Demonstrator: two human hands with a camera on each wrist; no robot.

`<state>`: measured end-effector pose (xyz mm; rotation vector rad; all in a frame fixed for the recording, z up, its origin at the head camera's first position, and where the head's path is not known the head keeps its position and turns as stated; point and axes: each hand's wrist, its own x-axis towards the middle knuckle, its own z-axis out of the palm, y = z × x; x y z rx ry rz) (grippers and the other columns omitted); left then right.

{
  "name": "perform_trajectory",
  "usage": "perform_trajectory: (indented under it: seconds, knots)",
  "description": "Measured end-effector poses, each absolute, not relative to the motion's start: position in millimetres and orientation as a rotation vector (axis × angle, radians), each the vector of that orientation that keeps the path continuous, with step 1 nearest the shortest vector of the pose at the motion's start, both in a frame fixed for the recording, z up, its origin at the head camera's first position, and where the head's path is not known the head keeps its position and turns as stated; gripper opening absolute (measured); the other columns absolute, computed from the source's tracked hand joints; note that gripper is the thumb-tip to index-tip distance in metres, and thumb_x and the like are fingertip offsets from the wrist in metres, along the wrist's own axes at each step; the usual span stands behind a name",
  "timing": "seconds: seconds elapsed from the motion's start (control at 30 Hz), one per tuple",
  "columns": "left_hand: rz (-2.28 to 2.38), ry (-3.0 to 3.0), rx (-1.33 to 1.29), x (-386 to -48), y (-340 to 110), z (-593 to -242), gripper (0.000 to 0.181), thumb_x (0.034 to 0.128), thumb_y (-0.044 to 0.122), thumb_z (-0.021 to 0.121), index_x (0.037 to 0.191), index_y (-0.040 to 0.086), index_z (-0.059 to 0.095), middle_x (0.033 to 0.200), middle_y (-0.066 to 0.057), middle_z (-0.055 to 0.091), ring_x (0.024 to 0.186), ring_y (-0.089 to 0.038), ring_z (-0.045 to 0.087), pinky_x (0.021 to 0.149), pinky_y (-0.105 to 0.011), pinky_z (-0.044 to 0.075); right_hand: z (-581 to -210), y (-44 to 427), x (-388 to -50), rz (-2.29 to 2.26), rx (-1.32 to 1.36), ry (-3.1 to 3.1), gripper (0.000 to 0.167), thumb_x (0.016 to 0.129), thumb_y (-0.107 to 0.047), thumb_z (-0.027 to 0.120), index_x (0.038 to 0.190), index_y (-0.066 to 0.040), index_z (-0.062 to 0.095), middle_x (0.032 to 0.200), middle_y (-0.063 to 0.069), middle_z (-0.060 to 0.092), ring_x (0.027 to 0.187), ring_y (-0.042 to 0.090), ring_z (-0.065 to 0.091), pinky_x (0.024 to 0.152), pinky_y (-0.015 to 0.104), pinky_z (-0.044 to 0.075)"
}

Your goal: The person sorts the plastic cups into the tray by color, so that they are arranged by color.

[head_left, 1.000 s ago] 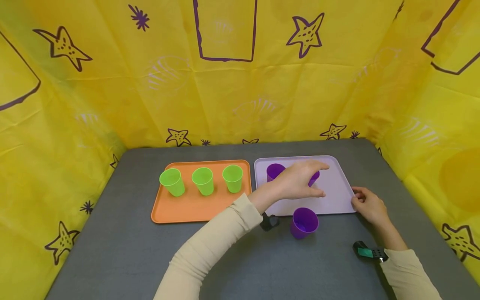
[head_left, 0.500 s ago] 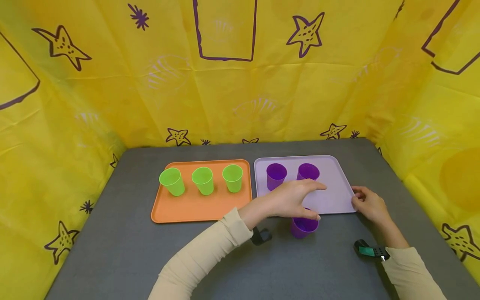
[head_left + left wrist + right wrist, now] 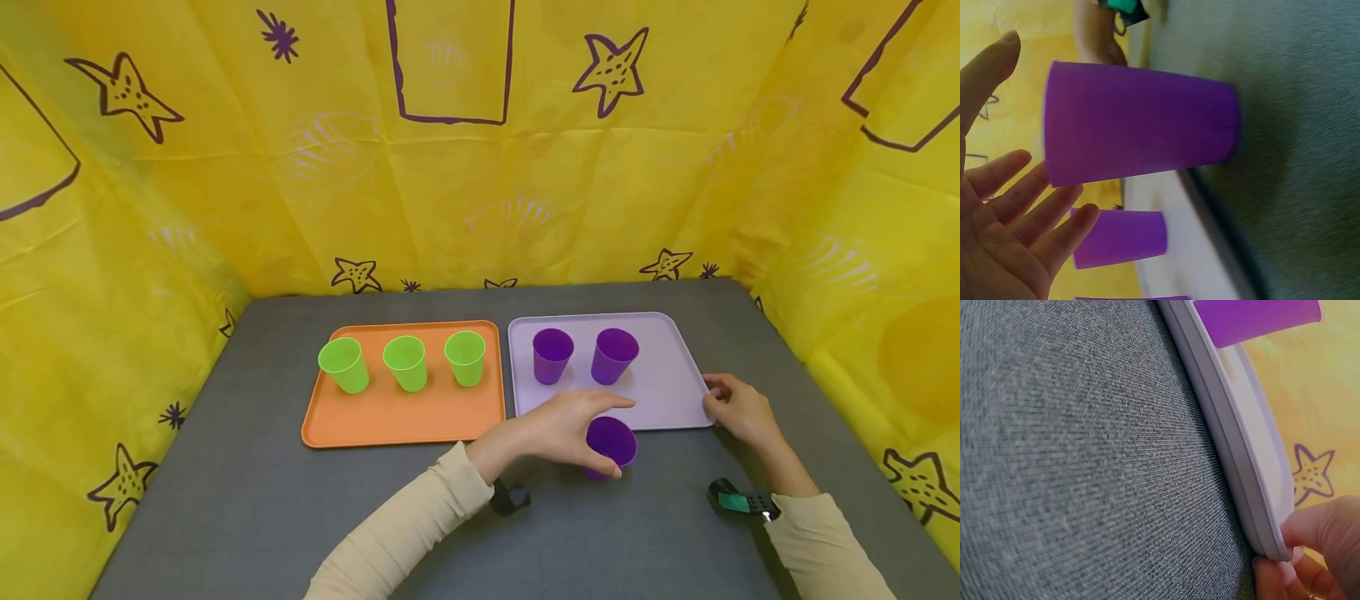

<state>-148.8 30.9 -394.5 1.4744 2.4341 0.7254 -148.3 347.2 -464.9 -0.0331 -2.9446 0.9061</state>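
My left hand (image 3: pixel 564 429) hovers at the near purple cup (image 3: pixel 613 442), thumb and fingers spread to either side of its rim. In the left wrist view that cup (image 3: pixel 1141 122) stands upright on the grey table, and the thumb is apart from it. Whether the fingertips touch the rim, I cannot tell. My right hand (image 3: pixel 741 412) pinches the near right corner of the lilac tray (image 3: pixel 671 400); the right wrist view shows thumb above the tray's rim (image 3: pixel 1235 450) and fingers below. Two more purple cups, a left one (image 3: pixel 552 357) and a right one (image 3: pixel 615 357), stand on this tray.
Left of the lilac tray lies an orange tray (image 3: pixel 367 421). On it stand three green cups: left (image 3: pixel 347 367), middle (image 3: pixel 407 364) and right (image 3: pixel 466 360). Yellow printed cloth (image 3: pixel 450 192) walls in the grey table (image 3: pixel 225 483) at the back and sides.
My left hand has come back from over the lilac tray toward the near purple cup, uncovering the two cups on the tray. The right hand stays on the tray corner.
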Motion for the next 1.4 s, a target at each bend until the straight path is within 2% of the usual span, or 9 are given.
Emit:
perform_trajectory:
  seconds: [0.2, 0.43, 0.67, 1.03, 1.4]
  knots:
    - [0.775, 2.414, 1.454, -145.1, 26.8, -409.8, 0.085, 0.0688, 0.045, 0.077, 0.138, 0.012, 0.041, 0.135, 0.001, 0.049, 0.123, -0.005, 0.044, 0.102, -0.014, 0.033, -463.4, 345.9, -147.2, 0.894, -0.036, -2.935, 0.035, 0.083, -0.011, 0.052, 0.114, 0.005, 0.055, 0.078, 0.01, 0.058, 0.055, 0.009, 0.051, 0.049, 0.022, 0.042]
    - [0.799, 2.437, 1.384, -143.0, 24.4, -420.9, 0.084, 0.0692, 0.047, 0.076, 0.138, 0.014, 0.04, 0.136, 0.003, 0.048, 0.123, -0.004, 0.044, 0.102, -0.017, 0.035, -462.2, 344.7, -148.2, 0.899, -0.065, -2.946, 0.036, 0.084, -0.011, 0.05, 0.115, 0.005, 0.055, 0.08, 0.011, 0.058, 0.058, 0.013, 0.053, 0.05, 0.023, 0.042]
    - [0.882, 2.446, 1.341, -141.3, 23.9, -426.5, 0.08, 0.0699, 0.044, 0.076, 0.136, 0.014, 0.043, 0.132, 0.003, 0.052, 0.113, -0.003, 0.051, 0.095, -0.014, 0.039, -464.0, 345.0, -148.4, 0.876, -0.062, -2.931, 0.035, 0.083, -0.011, 0.05, 0.114, 0.004, 0.056, 0.079, 0.011, 0.059, 0.057, 0.013, 0.053, 0.051, 0.024, 0.042]
    - [0.932, 2.44, 1.299, -141.0, 26.7, -429.7, 0.072, 0.072, 0.04, 0.076, 0.133, 0.015, 0.046, 0.122, 0.004, 0.058, 0.1, -0.002, 0.055, 0.08, -0.008, 0.042, -463.8, 344.8, -148.7, 0.887, -0.073, -2.948, 0.036, 0.084, -0.012, 0.049, 0.116, 0.005, 0.055, 0.081, 0.012, 0.059, 0.059, 0.015, 0.054, 0.051, 0.025, 0.043]
    - [0.946, 2.452, 1.311, -140.3, 41.7, -414.1, 0.073, 0.0723, 0.041, 0.075, 0.134, 0.017, 0.045, 0.122, 0.005, 0.058, 0.1, -0.003, 0.055, 0.081, -0.006, 0.041, -464.7, 345.9, -148.8, 0.911, -0.075, -2.966, 0.037, 0.086, -0.013, 0.049, 0.117, 0.005, 0.053, 0.082, 0.012, 0.058, 0.06, 0.016, 0.053, 0.052, 0.025, 0.043]
